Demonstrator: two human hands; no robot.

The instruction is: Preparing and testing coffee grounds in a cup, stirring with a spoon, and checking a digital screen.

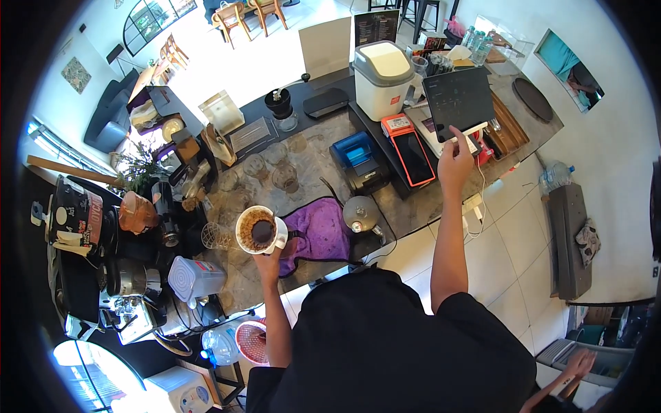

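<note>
My left hand (268, 263) is closed on a white coffee dripper (281, 236) at its handle side. The dripper holds a brown-stained paper filter with dark, wet coffee grounds (262, 232). It is over the counter, beside a purple cloth (318, 230). What is under the dripper is hidden. My right arm reaches forward to a black tablet (458, 102) on a stand. My right hand (455, 165) holds nothing; its index finger stretches to the lower edge of the screen, while the other fingers are curled.
A grey kettle (361, 215) stands right of the cloth. Behind are a blue-black printer (359, 162), an orange card terminal (411, 151) and a white lidded bin (383, 82). Several glasses (284, 177) stand on the counter. Another person's hands (580, 365) show at the lower right.
</note>
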